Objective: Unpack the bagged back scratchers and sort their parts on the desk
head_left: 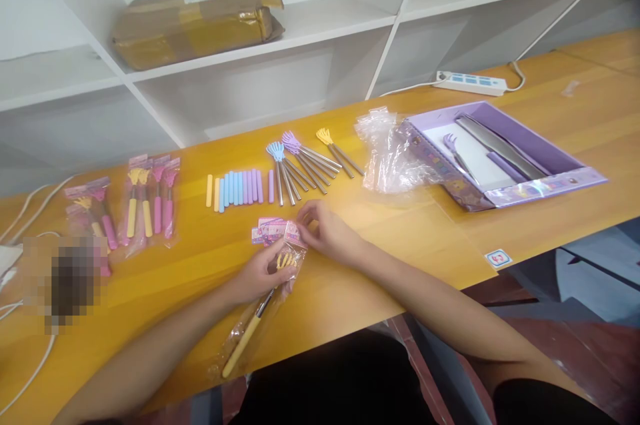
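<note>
A yellow-handled back scratcher lies in a clear plastic bag on the wooden table. My left hand pinches the bag near the yellow claw end. My right hand pinches the pink header card at the bag's top. A small stack of pink header cards lies just left of my right hand.
A row of coloured handle sleeves and several bare metal scratchers lie beyond my hands. Bagged scratchers are at left. Empty clear bags and a purple box sit at right, a power strip behind.
</note>
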The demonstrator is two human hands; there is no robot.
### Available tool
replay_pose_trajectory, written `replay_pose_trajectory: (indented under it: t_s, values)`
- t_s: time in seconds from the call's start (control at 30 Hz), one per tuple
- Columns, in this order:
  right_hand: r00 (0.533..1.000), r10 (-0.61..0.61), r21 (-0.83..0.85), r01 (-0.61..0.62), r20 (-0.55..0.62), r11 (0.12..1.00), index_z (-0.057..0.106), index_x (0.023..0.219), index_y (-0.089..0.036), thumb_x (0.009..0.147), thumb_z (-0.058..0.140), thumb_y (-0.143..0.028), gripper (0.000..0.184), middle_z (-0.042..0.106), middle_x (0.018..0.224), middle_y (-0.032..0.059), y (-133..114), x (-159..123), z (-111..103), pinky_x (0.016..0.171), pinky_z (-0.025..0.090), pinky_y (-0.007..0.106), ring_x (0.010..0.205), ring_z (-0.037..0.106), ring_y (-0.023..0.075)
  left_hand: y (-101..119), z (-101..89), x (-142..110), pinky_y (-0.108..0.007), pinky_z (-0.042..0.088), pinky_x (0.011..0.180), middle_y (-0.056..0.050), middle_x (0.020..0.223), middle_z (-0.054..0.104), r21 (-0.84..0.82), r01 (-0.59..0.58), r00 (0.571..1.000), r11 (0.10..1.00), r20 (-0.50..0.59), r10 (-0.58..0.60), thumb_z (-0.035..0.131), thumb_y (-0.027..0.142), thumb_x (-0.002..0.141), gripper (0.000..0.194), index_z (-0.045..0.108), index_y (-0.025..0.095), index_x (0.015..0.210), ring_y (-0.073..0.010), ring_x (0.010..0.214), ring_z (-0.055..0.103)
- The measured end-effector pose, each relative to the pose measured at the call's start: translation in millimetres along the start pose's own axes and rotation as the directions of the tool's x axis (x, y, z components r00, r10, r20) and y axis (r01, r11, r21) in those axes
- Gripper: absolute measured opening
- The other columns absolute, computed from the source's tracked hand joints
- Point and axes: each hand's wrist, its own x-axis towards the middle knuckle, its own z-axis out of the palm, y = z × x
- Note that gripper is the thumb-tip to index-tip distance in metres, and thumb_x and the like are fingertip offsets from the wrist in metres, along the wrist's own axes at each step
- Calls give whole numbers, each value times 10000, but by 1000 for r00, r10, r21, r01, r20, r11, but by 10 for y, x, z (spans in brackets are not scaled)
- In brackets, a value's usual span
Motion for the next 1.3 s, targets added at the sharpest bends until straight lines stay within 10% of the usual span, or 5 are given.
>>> replay_pose_trajectory:
  t_s: [0.4, 0.63, 0.9, 1.13, 1.3]
  values:
    - [999, -48, -132, 50, 13, 990, 491, 1236, -234, 1061, 608, -273, 214, 701, 974, 44, 75, -24, -23, 696, 564, 335, 765, 704, 195, 14, 27, -7, -289, 562, 688, 5, 772, 700, 24, -4, 1000, 1000, -4, 4, 719, 499, 1023, 854, 303, 168, 1692, -168, 669, 674]
    - [971, -193, -14, 197, 140, 980, 632, 1128, -250, 1085, 561, -230, 86, 657, 1244, 109, -71, 55, -239, 919, 601, 393, 1139, 673, 238, 38, 27, -11, -292, 573, 695, -3, 802, 705, 11, -25, 1000, 1000, 0, 25, 722, 487, 1023, 863, 304, 181, 1713, -159, 665, 672]
    - [983, -101, 138, 80, 154, 987, 708, 985, -241, 1061, 670, -386, 169, 617, 1173, 87, -80, 90, -306, 924, 576, 387, 1111, 640, 231, 46, 43, -25, -277, 563, 674, 2, 785, 684, 82, -45, 999, 996, 1, 45, 684, 474, 1045, 832, 298, 181, 1721, -165, 672, 672]
    - [982, 157, 282, -121, -109, 952, 677, 933, -243, 1011, 699, -567, 334, 645, 1002, 46, 14, 139, -381, 929, 534, 387, 959, 632, 217, 150, 54, -85, -268, 541, 733, -20, 887, 702, 484, -164, 980, 860, 177, 87, 630, 359, 1038, 583, 527, 232, 1597, -167, 736, 650]
    - [960, 219, 277, -261, 172, 925, 688, 968, -221, 975, 718, -579, 360, 715, 907, 35, -36, 286, -87, 786, 539, 347, 815, 652, 199, 186, 71, -102, -286, 548, 730, -21, 892, 696, 415, -137, 973, 899, 227, 43, 634, 378, 1041, 513, 558, 226, 1525, -171, 724, 679]
